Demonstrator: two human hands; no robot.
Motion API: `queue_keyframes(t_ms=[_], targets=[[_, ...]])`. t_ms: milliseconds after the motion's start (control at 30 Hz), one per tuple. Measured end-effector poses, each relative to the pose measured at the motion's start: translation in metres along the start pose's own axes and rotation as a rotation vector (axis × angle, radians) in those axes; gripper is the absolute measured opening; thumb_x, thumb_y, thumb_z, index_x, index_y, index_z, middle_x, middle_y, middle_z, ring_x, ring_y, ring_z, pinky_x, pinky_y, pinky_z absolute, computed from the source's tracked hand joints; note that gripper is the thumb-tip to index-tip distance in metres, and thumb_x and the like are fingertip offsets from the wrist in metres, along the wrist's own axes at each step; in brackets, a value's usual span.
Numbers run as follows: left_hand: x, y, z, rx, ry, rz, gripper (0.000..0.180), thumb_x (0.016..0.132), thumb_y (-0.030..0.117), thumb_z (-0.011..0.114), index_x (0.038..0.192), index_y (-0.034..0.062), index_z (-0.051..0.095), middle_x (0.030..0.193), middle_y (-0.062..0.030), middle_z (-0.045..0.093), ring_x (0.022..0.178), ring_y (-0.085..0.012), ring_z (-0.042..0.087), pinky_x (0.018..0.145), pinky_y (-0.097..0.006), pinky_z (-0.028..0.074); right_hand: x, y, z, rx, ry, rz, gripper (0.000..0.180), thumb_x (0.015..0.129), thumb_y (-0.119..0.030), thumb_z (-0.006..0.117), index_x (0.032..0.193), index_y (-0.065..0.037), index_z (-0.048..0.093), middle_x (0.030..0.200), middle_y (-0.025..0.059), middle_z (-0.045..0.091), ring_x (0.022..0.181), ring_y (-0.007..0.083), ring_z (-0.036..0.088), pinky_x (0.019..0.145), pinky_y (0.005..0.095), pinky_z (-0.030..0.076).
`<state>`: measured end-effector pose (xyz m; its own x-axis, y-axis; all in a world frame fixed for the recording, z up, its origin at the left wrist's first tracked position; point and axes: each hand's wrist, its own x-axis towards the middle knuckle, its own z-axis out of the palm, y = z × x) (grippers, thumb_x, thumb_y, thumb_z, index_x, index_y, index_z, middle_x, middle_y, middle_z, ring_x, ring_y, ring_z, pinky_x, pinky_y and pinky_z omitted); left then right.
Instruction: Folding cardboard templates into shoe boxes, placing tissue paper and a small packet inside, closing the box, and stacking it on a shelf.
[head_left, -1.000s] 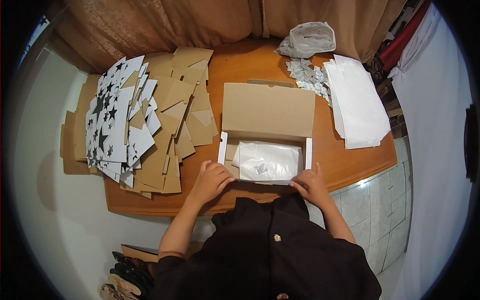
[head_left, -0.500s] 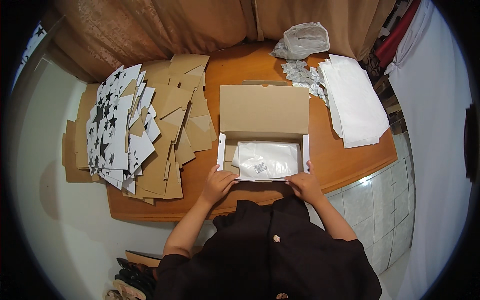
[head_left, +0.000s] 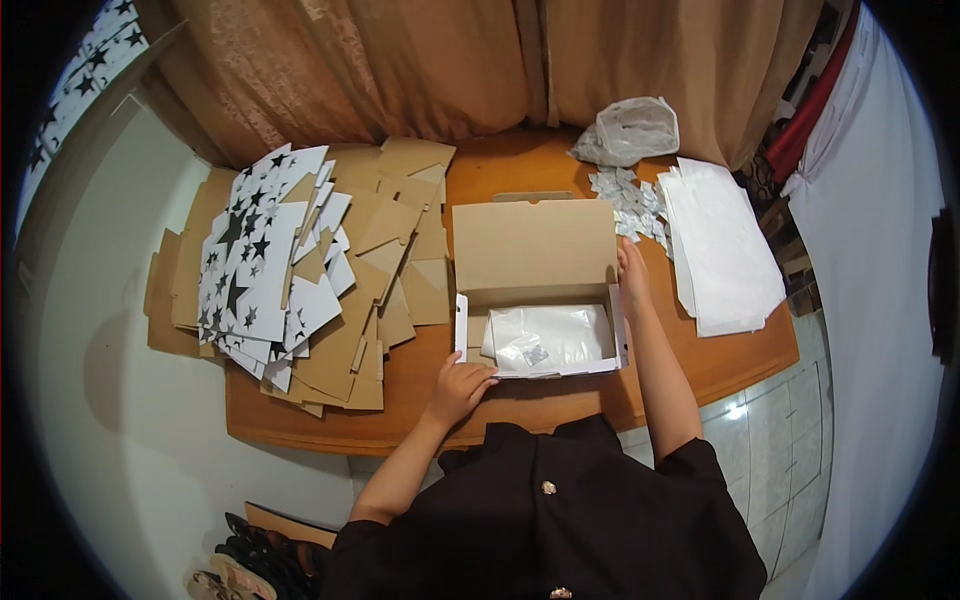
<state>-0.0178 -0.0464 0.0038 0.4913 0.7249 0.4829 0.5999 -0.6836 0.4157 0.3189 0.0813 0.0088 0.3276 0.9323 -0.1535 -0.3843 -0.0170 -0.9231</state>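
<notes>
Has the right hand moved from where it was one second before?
Yes. The right hand went from the near front edge of the open box up along its right side, away from the person, and now touches the lid's right edge.

The box point(head_left: 535, 300) sits on the table point(head_left: 720, 365) in front of the person, its lid point(head_left: 532, 250) standing open behind it and a bag point(head_left: 550, 338) lying inside. Left of the box lies a heap of flat cardboard sheets point(head_left: 300, 280); right of it lies a stack of bags point(head_left: 722, 255), with small packets point(head_left: 622, 195) and a crumpled bag point(head_left: 630, 130) behind and to the right. The left hand point(head_left: 458, 385) rests at the box's near left corner, and the right hand point(head_left: 632, 272) touches its right side by the lid.
</notes>
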Motion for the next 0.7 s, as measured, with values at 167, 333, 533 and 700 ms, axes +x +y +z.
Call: queue_keyframes(t_ms=[167,333,533,700], targets=[[0.004,-0.009,0.002,-0.003,0.063,-0.067,0.013,0.078,0.017,0.067,0.090,0.0132,0.066,0.082,-0.0024,0.065,0.081,-0.0186,0.062,0.094,-0.043,0.037,-0.028,-0.030,0.026,0.050,-0.161,-0.107,0.038,0.093,-0.039,0.045,0.110,-0.006,0.056,0.099,0.0035,0.062,0.098,0.0146,0.055,0.091,0.0294,0.037],[0.021,-0.016,0.002,0.092,0.030,-0.062,0.019,0.079,0.015,0.065,0.098,0.0134,0.065,0.092,-0.0034,0.063,0.090,-0.0200,0.060,0.095,-0.049,0.032,-0.061,-0.053,0.005,-0.392,-0.460,-0.335,0.026,0.084,-0.027,0.061,0.093,-0.003,0.064,0.096,0.0046,0.061,0.094,0.0147,0.054,0.085,0.0262,0.038],[0.010,0.004,0.030,0.351,0.050,0.021,0.034,0.075,0.011,0.063,0.107,0.0228,0.064,0.110,-0.0008,0.052,0.111,-0.0196,0.046,0.094,-0.056,0.018,-0.114,-0.056,-0.001,-1.085,-0.475,-0.363,0.054,0.066,-0.044,0.075,0.108,-0.010,0.066,0.124,0.0113,0.055,0.126,0.0318,0.040,0.105,0.0557,0.017],[0.012,0.019,0.055,0.398,0.189,-0.075,0.022,0.076,0.023,0.067,0.098,0.0255,0.065,0.104,0.0028,0.052,0.103,-0.0168,0.045,0.092,-0.046,0.016,-0.127,-0.059,0.001,-1.293,-0.538,-0.262,0.063,0.070,-0.052,0.069,0.119,-0.014,0.060,0.136,0.0141,0.045,0.133,0.0327,0.031,0.105,0.0622,0.011]])
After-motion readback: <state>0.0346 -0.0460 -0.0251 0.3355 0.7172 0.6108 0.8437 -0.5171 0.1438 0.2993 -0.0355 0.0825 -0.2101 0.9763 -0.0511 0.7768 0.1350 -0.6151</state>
